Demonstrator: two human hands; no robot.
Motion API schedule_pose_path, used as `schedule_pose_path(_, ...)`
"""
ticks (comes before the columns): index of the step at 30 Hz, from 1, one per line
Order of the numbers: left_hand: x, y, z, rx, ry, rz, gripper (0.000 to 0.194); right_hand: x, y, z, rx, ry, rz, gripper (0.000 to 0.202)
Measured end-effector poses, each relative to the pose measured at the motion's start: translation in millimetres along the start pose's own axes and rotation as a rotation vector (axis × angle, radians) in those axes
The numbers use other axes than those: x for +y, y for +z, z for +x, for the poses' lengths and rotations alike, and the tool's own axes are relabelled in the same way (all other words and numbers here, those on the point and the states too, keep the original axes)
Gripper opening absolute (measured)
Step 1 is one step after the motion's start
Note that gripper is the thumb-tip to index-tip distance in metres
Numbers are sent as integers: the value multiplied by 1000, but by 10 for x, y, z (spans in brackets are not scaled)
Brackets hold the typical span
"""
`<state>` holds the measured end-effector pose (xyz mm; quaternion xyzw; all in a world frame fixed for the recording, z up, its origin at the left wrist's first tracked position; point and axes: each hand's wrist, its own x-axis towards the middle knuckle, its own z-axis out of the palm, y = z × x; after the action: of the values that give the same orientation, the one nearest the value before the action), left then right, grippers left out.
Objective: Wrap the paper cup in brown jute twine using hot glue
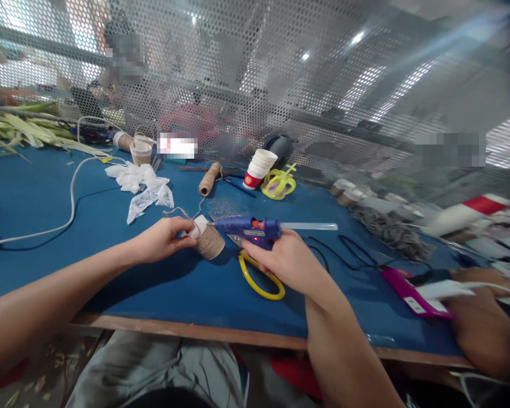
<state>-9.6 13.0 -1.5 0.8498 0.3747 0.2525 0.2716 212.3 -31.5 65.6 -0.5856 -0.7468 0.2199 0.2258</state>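
My left hand (164,238) grips a small paper cup (207,239) partly wrapped in brown twine, lying on its side with its white end toward my fingers. My right hand (285,262) holds a blue hot glue gun (250,229) with a clear glue stick sticking out of its back; its nozzle points left at the cup's white end. A strand of twine runs from the cup to a twine spool (208,178) farther back. Yellow-handled scissors (259,280) lie under my right hand.
The blue table (89,209) holds crumpled white lace (141,184), a white cable (70,198), stacked paper cups (258,167), a yellow plastic basket frame (279,182) and green leaves (21,131). At the right, another person's hand (488,328) rests beside a pink glue gun (412,292). Perforated metal screen behind.
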Motion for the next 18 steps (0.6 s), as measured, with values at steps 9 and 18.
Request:
schedule_pose_path(9, -10, 17, -3, 9, -1, -36, 17, 43, 16, 37, -10, 51, 66, 28)
schedule_pose_path(18, 6, -2, -2, 30, -13, 35, 17, 310, -54, 369, 70, 136, 421, 16)
